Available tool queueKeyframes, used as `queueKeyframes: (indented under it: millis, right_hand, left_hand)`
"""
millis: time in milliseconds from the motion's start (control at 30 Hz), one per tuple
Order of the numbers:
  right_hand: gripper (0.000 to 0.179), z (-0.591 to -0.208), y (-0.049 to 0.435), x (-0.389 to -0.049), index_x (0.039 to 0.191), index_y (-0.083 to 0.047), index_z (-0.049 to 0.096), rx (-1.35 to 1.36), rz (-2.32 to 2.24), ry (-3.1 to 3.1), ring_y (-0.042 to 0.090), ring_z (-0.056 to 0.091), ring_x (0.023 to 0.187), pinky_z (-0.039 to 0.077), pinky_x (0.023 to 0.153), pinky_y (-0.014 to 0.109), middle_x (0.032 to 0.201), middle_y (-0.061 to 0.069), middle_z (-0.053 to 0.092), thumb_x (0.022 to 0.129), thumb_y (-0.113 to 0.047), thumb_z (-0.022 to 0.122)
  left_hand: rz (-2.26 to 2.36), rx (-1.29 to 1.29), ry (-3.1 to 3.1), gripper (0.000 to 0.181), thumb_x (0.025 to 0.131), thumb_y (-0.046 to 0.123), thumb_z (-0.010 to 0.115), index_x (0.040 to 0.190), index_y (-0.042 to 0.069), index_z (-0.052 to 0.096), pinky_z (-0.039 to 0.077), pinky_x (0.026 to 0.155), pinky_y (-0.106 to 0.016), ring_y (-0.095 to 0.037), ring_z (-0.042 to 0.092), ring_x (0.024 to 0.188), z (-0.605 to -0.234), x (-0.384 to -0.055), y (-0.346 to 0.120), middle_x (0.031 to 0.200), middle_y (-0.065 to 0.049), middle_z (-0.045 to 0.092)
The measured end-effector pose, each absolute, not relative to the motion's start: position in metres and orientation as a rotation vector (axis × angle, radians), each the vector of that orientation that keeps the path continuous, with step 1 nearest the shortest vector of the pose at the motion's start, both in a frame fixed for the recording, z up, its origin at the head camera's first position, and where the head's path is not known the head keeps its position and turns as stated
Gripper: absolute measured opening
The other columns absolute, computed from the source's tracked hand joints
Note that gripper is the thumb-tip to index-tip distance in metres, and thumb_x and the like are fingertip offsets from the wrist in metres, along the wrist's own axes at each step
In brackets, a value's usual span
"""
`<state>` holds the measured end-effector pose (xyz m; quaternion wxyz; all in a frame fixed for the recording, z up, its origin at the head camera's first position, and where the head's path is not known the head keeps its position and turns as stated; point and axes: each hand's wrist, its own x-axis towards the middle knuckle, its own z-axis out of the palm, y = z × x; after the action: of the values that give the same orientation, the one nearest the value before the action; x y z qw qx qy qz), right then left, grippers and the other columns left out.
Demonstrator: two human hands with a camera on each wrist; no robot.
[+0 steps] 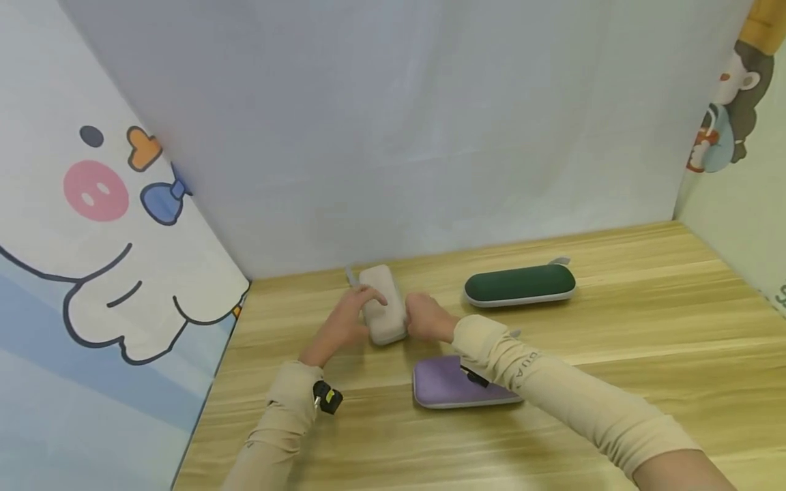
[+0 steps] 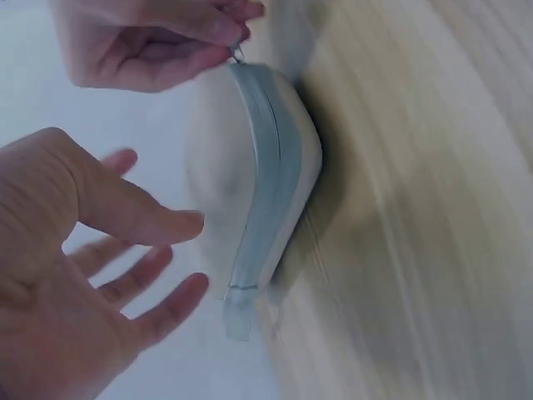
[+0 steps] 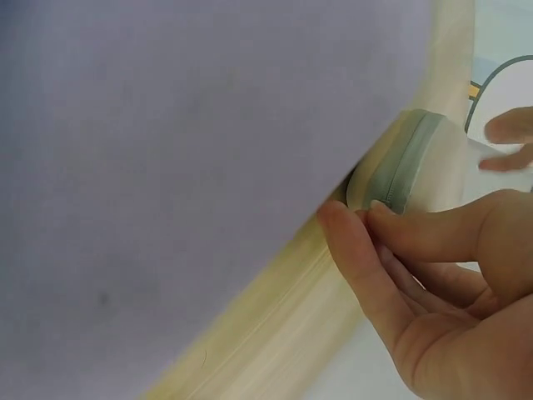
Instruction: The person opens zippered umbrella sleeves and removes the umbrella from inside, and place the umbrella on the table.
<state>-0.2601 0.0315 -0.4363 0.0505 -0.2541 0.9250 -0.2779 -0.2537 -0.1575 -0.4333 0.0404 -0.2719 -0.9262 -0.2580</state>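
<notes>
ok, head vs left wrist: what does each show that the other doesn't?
Head only: the green case, the purple case, both sleeves and the cartoon prints on the hangings.

Left wrist only: the zipper line along the pale case, and the small zipper pull pinched by the right hand.

Both: the pale case with its grey tab, the left hand with fingers spread beside it, the right hand, and the wood-grain tabletop.
</notes>
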Motion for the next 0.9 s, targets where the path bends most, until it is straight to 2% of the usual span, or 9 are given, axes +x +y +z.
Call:
queueKeyframes:
  millis: [67, 167, 300, 600, 767, 900]
  right_hand:
    - [0.033, -0.436, 0.032, -0.261, 0.057, -0.010, 0.039, -0.768, -0.821, 2.813, 0.013, 0.042, 0.048, 0.035, 0.044, 0.022, 0.052, -0.002, 0.040, 0.073, 0.013, 0.056]
    - [0.026, -0.437, 0.031, -0.263, 0.062, -0.007, 0.045, -0.769, -0.796, 2.807, 0.015, 0.046, 0.052, 0.038, 0.047, 0.024, 0.057, 0.000, 0.044, 0.073, 0.013, 0.057]
    - [0.023, -0.440, 0.031, -0.266, 0.063, -0.006, 0.048, -0.768, -0.763, 2.795, 0.016, 0.048, 0.053, 0.040, 0.047, 0.024, 0.057, 0.001, 0.047, 0.072, 0.013, 0.057]
    - [0.021, -0.440, 0.035, -0.270, 0.066, -0.005, 0.049, -0.744, -0.713, 2.803, 0.018, 0.050, 0.055, 0.043, 0.049, 0.026, 0.059, 0.003, 0.049, 0.075, 0.012, 0.057]
    - [0.022, -0.441, 0.038, -0.274, 0.062, -0.007, 0.049, -0.763, -0.688, 2.809, 0.015, 0.047, 0.053, 0.040, 0.047, 0.024, 0.056, 0.000, 0.048, 0.070, 0.013, 0.057]
    - [0.021, -0.441, 0.041, -0.276, 0.061, -0.006, 0.051, -0.762, -0.700, 2.796, 0.014, 0.047, 0.051, 0.039, 0.045, 0.023, 0.055, 0.000, 0.048, 0.068, 0.013, 0.056]
  left_hand:
    - [-0.669, -0.941, -2.836, 0.064, 0.056, -0.025, 0.058, 0.111, 0.009, 0.062, 0.039, 0.094, -0.054, -0.042, 0.043, 0.118, -0.432, -0.258, -0.156, 0.131, -0.021, 0.046]
    - [-0.479, -1.044, -2.853, 0.066, 0.058, -0.022, 0.063, 0.115, 0.011, 0.063, 0.032, 0.100, -0.059, -0.045, 0.037, 0.124, -0.433, -0.264, -0.153, 0.140, -0.023, 0.040]
    - [-0.345, -1.102, -2.864, 0.062, 0.060, -0.015, 0.067, 0.115, 0.011, 0.065, 0.030, 0.102, -0.057, -0.045, 0.039, 0.121, -0.438, -0.270, -0.149, 0.139, -0.024, 0.041]
    - [-0.442, -1.130, -2.901, 0.065, 0.058, -0.016, 0.066, 0.117, 0.011, 0.066, 0.031, 0.103, -0.055, -0.043, 0.038, 0.125, -0.440, -0.280, -0.151, 0.139, -0.024, 0.043]
    - [-0.457, -1.150, -2.911, 0.064, 0.057, -0.009, 0.076, 0.117, 0.011, 0.066, 0.033, 0.101, -0.053, -0.042, 0.039, 0.123, -0.438, -0.282, -0.152, 0.137, -0.022, 0.046]
    - [-0.425, -1.116, -2.949, 0.065, 0.058, -0.002, 0.083, 0.119, 0.014, 0.066, 0.034, 0.099, -0.058, -0.040, 0.039, 0.124, -0.436, -0.283, -0.151, 0.138, -0.019, 0.047]
